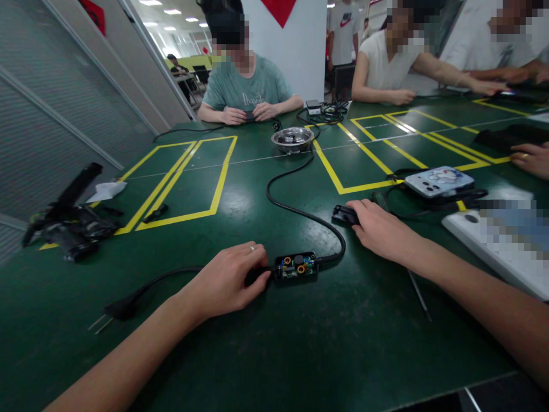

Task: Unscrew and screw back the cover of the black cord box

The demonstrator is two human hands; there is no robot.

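In the middle of the table lies an opened power adapter, its circuit board with copper coils exposed in the lower black shell. My left hand is closed on the black power cord right beside the adapter's left end. That cord runs left to a two-pin plug. From the adapter's right end another black cable curves away to the back. My right hand grips a black adapter cover by its right end. Under my right forearm lies a screwdriver, partly hidden.
A steel bowl with small dark bits stands farther back. At right are a phone and a white device. Black parts lie at far left. Co-workers sit opposite and at right. Yellow tape marks the green table.
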